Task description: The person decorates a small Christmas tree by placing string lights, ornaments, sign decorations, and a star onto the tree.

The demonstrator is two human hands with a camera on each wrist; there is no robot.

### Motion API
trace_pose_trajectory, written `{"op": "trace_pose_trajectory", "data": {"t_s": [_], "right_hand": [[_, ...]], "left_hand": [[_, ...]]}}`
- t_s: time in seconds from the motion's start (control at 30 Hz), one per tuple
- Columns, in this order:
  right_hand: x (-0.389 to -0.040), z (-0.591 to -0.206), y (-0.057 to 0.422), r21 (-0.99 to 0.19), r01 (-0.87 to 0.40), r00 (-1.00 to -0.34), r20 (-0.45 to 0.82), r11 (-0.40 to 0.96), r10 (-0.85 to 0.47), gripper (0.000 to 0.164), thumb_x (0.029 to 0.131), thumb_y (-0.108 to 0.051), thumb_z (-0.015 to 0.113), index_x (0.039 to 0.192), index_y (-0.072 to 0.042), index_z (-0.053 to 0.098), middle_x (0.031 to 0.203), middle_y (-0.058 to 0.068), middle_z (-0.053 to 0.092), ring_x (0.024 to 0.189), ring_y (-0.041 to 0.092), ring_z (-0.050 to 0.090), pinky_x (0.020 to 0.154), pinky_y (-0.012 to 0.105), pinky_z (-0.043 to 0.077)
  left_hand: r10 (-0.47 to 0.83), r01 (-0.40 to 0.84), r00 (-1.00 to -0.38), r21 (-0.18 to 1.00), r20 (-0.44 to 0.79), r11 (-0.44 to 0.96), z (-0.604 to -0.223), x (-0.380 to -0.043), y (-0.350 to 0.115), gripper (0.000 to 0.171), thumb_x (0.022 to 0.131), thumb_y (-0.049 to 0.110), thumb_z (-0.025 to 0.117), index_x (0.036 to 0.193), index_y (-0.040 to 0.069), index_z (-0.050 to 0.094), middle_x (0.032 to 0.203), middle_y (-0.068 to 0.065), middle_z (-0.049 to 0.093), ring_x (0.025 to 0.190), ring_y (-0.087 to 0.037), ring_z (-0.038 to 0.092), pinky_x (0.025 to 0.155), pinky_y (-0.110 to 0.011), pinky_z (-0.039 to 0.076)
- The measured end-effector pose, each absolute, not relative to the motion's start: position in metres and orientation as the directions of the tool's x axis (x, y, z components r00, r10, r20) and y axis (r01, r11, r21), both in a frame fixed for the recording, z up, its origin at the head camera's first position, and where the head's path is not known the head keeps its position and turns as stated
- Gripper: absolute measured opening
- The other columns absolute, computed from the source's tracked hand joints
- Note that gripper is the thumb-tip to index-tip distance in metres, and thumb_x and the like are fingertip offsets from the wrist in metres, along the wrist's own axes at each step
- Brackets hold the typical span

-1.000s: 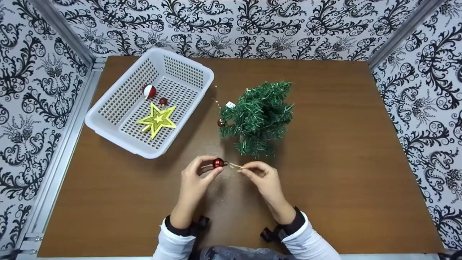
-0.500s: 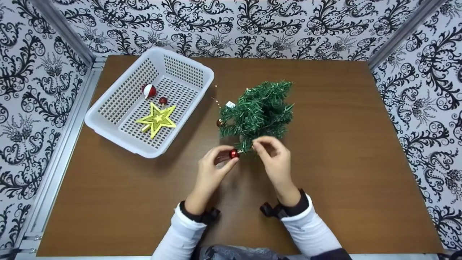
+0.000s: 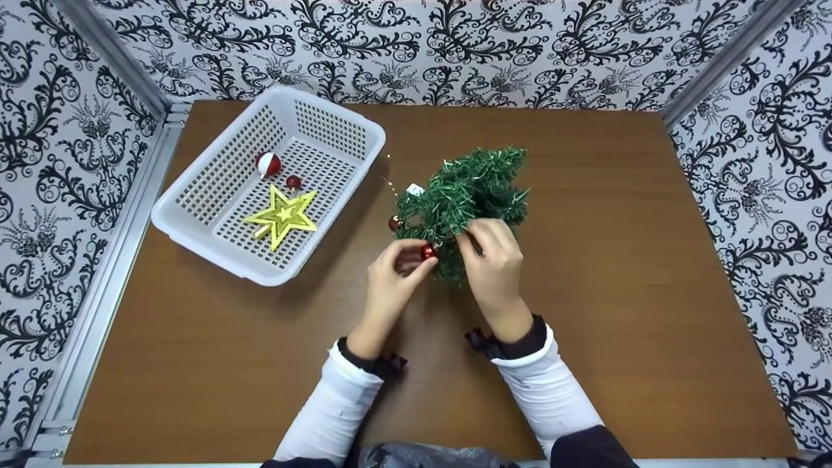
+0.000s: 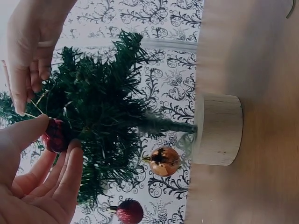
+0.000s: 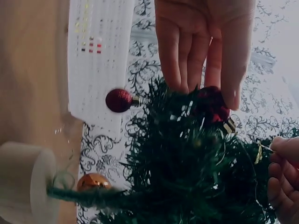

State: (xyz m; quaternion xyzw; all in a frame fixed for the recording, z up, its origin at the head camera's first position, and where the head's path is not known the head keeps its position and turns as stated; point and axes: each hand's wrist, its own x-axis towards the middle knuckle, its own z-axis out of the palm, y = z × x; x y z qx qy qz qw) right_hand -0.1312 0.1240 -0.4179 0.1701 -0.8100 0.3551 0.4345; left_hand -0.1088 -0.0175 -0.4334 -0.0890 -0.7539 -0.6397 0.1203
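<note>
A small green artificial Christmas tree [image 3: 471,195] stands mid-table on a round wooden base [image 4: 219,129]. At its near left side, my left hand [image 3: 390,279] pinches a shiny red bauble [image 3: 427,251] between thumb and fingers. My right hand [image 3: 495,263] is at the front branches, its thumb and forefinger pinching the bauble's gold string [image 5: 259,153]. In the left wrist view a glittery red bauble [image 4: 129,211] and a copper-coloured bauble [image 4: 164,161] hang from lower branches. Foliage partly covers the held bauble in the right wrist view.
Left of the tree is a white perforated basket [image 3: 218,255]. Inside it lie a yellow star [image 3: 283,216], a red-and-white bauble [image 3: 268,164] and a small dark red bauble [image 3: 294,182]. A thin wire [image 3: 390,184] and a white tag [image 3: 415,189] stick out at the tree's left.
Both hands have moved forward from the table's front to the tree, carrying the red bauble with its string to the branches. The basket and its contents have stayed put.
</note>
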Motion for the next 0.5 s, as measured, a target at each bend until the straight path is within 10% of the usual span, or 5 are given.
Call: {"op": "trace_pose_trajectory", "data": {"t_s": [0.5], "right_hand": [[-0.135, -0.419, 0.124, -0.323, -0.591, -0.495, 0.869, 0.740, -0.017, 0.005, 0.075, 0.000, 0.068, 0.073, 0.001, 0.063, 0.076, 0.011, 0.060, 0.070, 0.025, 0.054, 0.066, 0.032, 0.048]], "left_hand": [[-0.078, 0.198, -0.975, 0.973, 0.209, 0.121, -0.448, -0.115, -0.015, 0.028, 0.074, 0.006, 0.071, 0.096, -0.007, 0.060, 0.091, -0.019, 0.065, 0.079, -0.029, 0.064, 0.071, -0.034, 0.054]]}}
